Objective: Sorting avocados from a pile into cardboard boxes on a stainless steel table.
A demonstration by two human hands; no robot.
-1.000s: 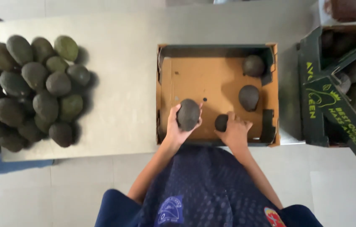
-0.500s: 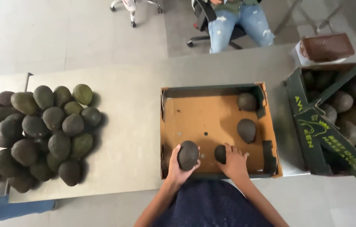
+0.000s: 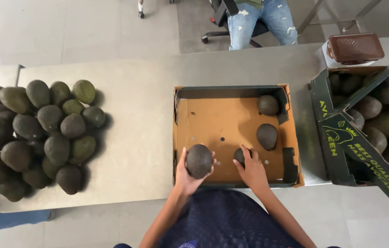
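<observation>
Steel table (image 3: pixel 148 115), cardboard box (image 3: pixel 222 124), pebbly avocado (image 3: pixel 199 160) in left hand (image 3: pixel 187 177)

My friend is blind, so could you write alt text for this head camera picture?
Seen from above, a person's left hand holds a dark avocado over a shallow cardboard box while the right hand covers another avocado inside it. Two more avocados lie in the box, and a big pile of avocados sits at left.
</observation>
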